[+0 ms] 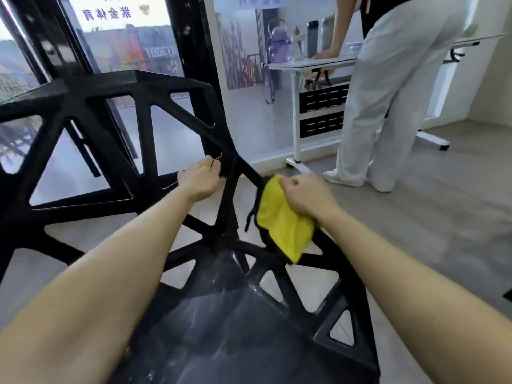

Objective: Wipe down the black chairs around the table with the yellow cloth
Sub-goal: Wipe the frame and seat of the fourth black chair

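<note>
A black plastic chair (91,106) with a triangular lattice back and seat fills the left and centre of the head view. My left hand (200,178) grips a strut where the back meets the seat. My right hand (306,195) is closed on a yellow cloth (282,225) and presses it against the chair's right-hand strut. The cloth drapes over that strut, with a black edge and a loop hanging at its left. The dark seat surface (221,328) near me shows pale streaks.
A person in white trousers (388,92) stands at the right, a hand on a white rolling table (310,62) that carries bottles and flasks. Glass doors with black frames (188,37) rise behind the chair. Grey floor (429,231) stretches to the right.
</note>
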The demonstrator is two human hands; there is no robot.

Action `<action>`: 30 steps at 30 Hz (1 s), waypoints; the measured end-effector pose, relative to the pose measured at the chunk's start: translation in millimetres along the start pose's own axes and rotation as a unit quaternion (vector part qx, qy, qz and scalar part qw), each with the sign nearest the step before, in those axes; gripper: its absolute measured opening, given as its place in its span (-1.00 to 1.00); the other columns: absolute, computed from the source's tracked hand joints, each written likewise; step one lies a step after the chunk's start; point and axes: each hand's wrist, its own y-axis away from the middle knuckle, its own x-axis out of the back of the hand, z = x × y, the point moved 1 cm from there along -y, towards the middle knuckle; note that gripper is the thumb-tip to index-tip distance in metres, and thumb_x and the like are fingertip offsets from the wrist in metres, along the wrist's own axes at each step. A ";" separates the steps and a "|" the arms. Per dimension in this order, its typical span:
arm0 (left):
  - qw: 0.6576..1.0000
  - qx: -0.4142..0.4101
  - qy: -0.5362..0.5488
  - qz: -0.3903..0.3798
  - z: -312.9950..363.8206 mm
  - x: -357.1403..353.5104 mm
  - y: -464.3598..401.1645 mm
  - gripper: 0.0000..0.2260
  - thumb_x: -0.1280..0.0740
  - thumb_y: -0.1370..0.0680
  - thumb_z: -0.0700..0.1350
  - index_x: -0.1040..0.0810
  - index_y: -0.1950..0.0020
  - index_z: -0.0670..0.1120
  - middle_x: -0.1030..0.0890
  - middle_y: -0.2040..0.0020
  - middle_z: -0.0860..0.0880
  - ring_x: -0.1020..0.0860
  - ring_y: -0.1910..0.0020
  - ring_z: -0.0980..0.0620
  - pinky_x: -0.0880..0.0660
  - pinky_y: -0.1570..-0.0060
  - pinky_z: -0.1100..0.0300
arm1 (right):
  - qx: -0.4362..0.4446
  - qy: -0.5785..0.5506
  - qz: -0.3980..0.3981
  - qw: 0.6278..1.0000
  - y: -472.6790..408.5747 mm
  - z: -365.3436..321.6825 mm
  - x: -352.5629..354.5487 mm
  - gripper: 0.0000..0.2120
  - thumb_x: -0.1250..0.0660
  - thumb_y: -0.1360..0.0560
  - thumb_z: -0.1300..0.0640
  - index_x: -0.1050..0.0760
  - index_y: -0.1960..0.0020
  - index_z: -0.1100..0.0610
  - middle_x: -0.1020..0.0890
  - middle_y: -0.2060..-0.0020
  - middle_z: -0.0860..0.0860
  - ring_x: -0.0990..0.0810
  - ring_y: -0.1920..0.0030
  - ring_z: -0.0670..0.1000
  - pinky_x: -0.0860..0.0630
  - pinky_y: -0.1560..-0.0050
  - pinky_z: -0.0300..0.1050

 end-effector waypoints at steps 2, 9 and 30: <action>1.000 0.004 0.025 0.003 -7.4 -2.8 -3.6 -0.69 0.05 -0.78 0.03 -0.41 -0.08 -0.06 -0.47 0.06 0.00 -0.47 -0.05 -0.17 -0.32 -0.19 -0.10 | 0.015 0.034 0.028 0.999 -26.0 -29.6 -8.1 -0.51 -0.15 -0.72 -0.16 -0.57 0.04 0.23 -0.66 -0.07 0.27 -0.60 -0.18 0.27 -0.49 -0.10 0.04; 0.999 -0.018 0.037 -0.010 -24.6 4.4 -13.3 -0.70 -0.02 -0.77 0.11 -0.41 0.06 0.06 -0.61 0.10 -0.04 -0.59 0.07 -0.12 -0.54 -0.08 -0.16 | 0.121 0.233 0.027 0.965 61.9 -10.0 -11.6 -0.54 -0.21 -0.69 -0.22 -0.41 -0.24 0.19 -0.65 -0.09 0.17 -0.66 -0.05 0.25 -0.33 0.16 0.02; 0.999 -0.027 0.007 0.035 -29.9 -8.5 -15.4 -0.72 0.02 -0.79 0.07 -0.41 -0.10 -0.01 -0.56 0.07 -0.02 -0.51 0.04 -0.17 -0.40 0.05 -0.09 | 0.093 0.120 -0.124 0.981 -61.8 -99.5 -37.2 -0.61 -0.07 -0.75 0.05 -0.52 -0.33 0.30 -0.59 -0.27 0.22 -0.54 -0.28 0.26 -0.38 -0.10 -0.01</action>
